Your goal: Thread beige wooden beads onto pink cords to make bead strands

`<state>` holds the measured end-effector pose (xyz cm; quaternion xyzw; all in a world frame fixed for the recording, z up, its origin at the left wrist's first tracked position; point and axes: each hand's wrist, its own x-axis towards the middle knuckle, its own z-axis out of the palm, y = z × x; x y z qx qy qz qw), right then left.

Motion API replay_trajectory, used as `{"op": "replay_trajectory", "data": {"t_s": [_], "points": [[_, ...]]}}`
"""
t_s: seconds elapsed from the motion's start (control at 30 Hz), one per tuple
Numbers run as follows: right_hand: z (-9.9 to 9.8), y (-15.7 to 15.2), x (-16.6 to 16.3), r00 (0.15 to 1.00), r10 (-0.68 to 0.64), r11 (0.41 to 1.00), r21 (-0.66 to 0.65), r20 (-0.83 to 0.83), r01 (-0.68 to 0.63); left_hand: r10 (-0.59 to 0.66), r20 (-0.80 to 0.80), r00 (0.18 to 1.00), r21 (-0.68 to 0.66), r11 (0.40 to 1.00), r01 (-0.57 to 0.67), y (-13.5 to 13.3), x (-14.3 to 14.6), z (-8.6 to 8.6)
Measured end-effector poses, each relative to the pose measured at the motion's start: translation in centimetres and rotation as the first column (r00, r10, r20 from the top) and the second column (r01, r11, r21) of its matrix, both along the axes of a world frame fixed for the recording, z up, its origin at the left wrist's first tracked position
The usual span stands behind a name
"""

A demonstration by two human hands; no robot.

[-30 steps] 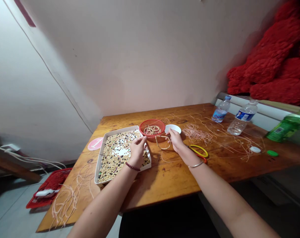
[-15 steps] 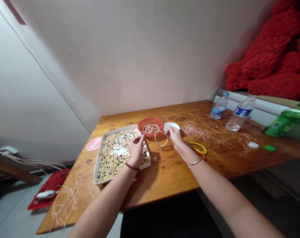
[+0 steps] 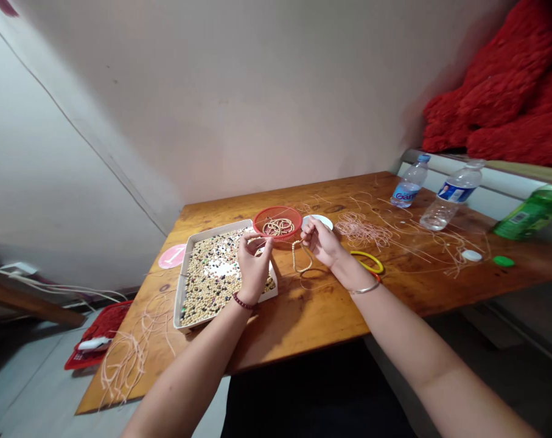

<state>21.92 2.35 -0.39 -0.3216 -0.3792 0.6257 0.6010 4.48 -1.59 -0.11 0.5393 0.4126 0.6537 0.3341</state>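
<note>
My left hand point(image 3: 254, 261) hovers over the right edge of a white tray point(image 3: 184, 286) filled with small beige and dark beads, its fingers pinched on a thin cord. My right hand point(image 3: 320, 240) is closed on the other end, and a short strand of beads point(image 3: 298, 258) hangs from it in a loop above the wooden table point(image 3: 312, 316). A red basket point(image 3: 278, 224) holding finished bead rings sits just beyond both hands. A small white dish point(image 3: 324, 220) lies behind my right hand.
Yellow-handled scissors point(image 3: 367, 263) lie right of my right wrist. Loose pink cords point(image 3: 362, 230) spread across the table. Two water bottles point(image 3: 451, 201) and a green bottle point(image 3: 529, 216) stand at the right. A pink disc point(image 3: 171, 255) lies left of the tray. Red plush point(image 3: 508, 103) fills the upper right.
Both hands have lifted slightly and drawn closer. The bead strand has swung from lying stretched between them to hanging in a loop under my right hand.
</note>
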Motion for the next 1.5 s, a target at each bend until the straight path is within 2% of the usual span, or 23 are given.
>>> {"op": "replay_trajectory", "data": {"t_s": [0.13, 0.3, 0.4, 0.5, 0.67, 0.8, 1.07, 1.13, 1.2, 1.3, 1.4, 1.43, 1.5], "points": [[0.5, -0.8, -0.3, 0.992, 0.096, 0.992, 0.071, 0.076, -0.102, -0.004, -0.039, 0.999, 0.028, 1.000, 0.005, -0.4, 0.3, 0.2], [0.4, -1.1, -0.6, 0.985, 0.147, 0.987, 0.049, 0.093, -0.152, -0.010, -0.031, 0.999, 0.043, 0.999, 0.011, -0.3, 0.3, -0.1], [0.1, -1.1, -0.7, 0.987, 0.144, 0.989, 0.036, 0.070, -0.147, -0.039, 0.005, 0.999, 0.070, 0.997, 0.039, -0.2, 0.5, -0.3], [-0.1, -1.2, -0.9, 0.986, 0.110, 0.993, 0.020, 0.123, -0.113, -0.100, 0.031, 0.995, 0.077, 0.992, 0.097, -0.2, 0.6, -0.4], [-0.3, -1.2, -1.2, 0.971, 0.097, 0.995, -0.026, 0.219, -0.094, -0.155, 0.016, 0.988, -0.034, 0.987, 0.156, -0.4, 0.6, -0.4], [-0.6, -1.0, -1.1, 0.974, 0.092, 0.996, -0.012, 0.205, -0.092, -0.123, -0.083, 0.989, -0.024, 0.992, 0.122, -0.2, 0.3, -0.5], [-1.1, -0.4, -0.9, 0.985, 0.120, 0.993, -0.013, 0.122, -0.120, -0.194, -0.355, 0.914, -0.046, 0.981, 0.190, 0.2, 0.2, -1.1], [-0.9, -0.5, -0.9, 0.984, 0.144, 0.990, -0.011, 0.101, -0.143, -0.171, -0.494, 0.853, -0.032, 0.983, 0.178, 0.1, 0.1, -1.1], [-0.7, -0.6, -0.8, 0.983, 0.157, 0.988, -0.016, 0.090, -0.156, -0.113, -0.672, 0.732, 0.001, 0.988, 0.153, -0.2, 0.0, -1.1], [-0.6, -0.5, -0.7, 0.986, 0.146, 0.989, -0.026, 0.085, -0.145, -0.007, -0.904, 0.427, 0.073, 0.983, 0.171, -0.8, 0.0, -1.0], [-0.8, -0.1, -0.4, 0.990, 0.105, 0.994, -0.042, 0.090, -0.101, 0.062, -0.989, 0.135, 0.097, 0.957, 0.273, -1.3, 0.2, -1.1], [-0.9, 0.0, -0.4, 0.992, 0.085, 0.995, -0.052, 0.096, -0.080, 0.074, -0.995, 0.071, 0.092, 0.951, 0.296, -1.4, 0.3, -1.2], [-1.0, 0.4, -0.2, 0.993, 0.046, 0.997, -0.074, 0.113, -0.037, 0.094, -0.996, -0.006, 0.087, 0.948, 0.306, -1.6, 0.6, -1.3]]}}
